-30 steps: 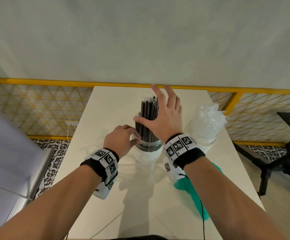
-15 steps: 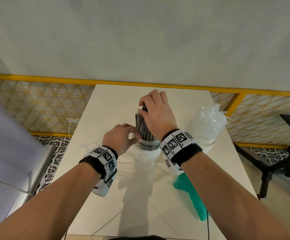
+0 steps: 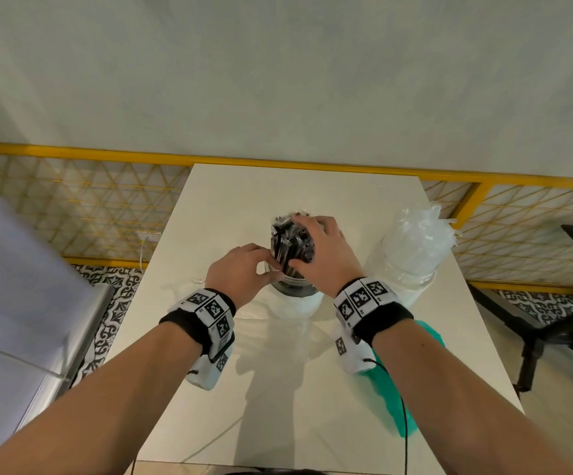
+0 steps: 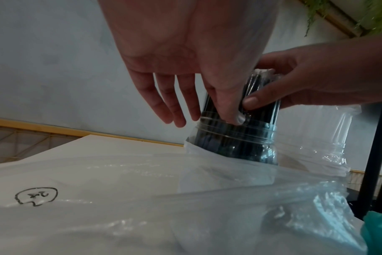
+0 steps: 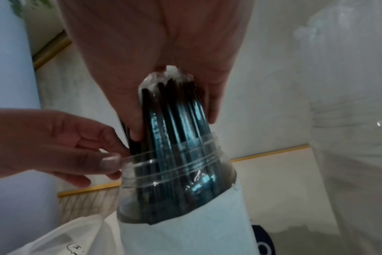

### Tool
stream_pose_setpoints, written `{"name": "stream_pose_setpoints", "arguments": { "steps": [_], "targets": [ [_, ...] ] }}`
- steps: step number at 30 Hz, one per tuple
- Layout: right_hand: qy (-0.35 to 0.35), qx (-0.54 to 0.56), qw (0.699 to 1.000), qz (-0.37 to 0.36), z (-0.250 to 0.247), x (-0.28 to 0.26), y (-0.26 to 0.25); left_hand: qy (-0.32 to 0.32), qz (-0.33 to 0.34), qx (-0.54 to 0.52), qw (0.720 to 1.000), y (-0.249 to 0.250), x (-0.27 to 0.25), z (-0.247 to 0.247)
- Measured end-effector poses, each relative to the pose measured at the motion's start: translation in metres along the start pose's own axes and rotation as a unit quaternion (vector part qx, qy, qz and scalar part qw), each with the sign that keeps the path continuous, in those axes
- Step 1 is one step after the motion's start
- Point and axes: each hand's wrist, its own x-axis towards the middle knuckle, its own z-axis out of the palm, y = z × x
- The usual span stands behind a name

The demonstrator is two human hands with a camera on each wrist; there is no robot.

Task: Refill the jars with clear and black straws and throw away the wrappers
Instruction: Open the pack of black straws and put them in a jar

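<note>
A clear jar point(image 3: 293, 289) with a white label stands mid-table, holding a bundle of black straws point(image 3: 287, 245) in clear film. My right hand point(image 3: 312, 241) wraps over the top of the bundle; in the right wrist view its fingers curl round the black straws point(image 5: 175, 120). My left hand point(image 3: 271, 265) pinches the jar's rim point(image 5: 129, 160), thumb outside. In the left wrist view a fingertip point(image 4: 234, 119) dips into the jar point(image 4: 236, 145). A second jar point(image 3: 410, 265) full of clear straws stands to the right.
Crumpled clear plastic wrappers point(image 4: 142, 189) lie on the white table point(image 3: 295, 406) in front of the jars. A green bag point(image 3: 398, 395) hangs over the right front. A yellow mesh railing point(image 3: 90, 214) runs behind, with a black stand point(image 3: 552, 323) right and a steel counter point(image 3: 21, 320) left.
My right hand, spread open beside the straws a second ago, has closed over the bundle and come down; the straws sit lower in the jar. The left hand stays at the rim.
</note>
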Motion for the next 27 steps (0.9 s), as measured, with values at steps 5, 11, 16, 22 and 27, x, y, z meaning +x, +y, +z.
{"name": "stream_pose_setpoints", "arguments": {
  "steps": [5,11,16,22,27],
  "targets": [
    [0.140,0.019,0.989,-0.043,0.002,-0.001,-0.002,0.006,0.000,0.000,1.000,0.000,0.001,0.001],
    [0.061,-0.076,0.995,-0.014,0.020,-0.018,0.004,-0.011,0.005,-0.015,1.000,0.003,-0.002,0.000],
    [0.246,-0.069,0.966,-0.037,0.022,-0.054,-0.009,-0.066,0.041,-0.103,0.992,-0.011,-0.018,-0.010],
    [-0.021,-0.054,0.997,-0.052,0.085,-0.100,0.007,-0.174,0.008,0.066,0.983,-0.051,-0.050,0.011],
    [-0.128,-0.099,0.986,0.040,0.108,-0.110,0.014,-0.184,-0.028,0.176,0.967,-0.057,-0.070,0.031]
  ]
}}
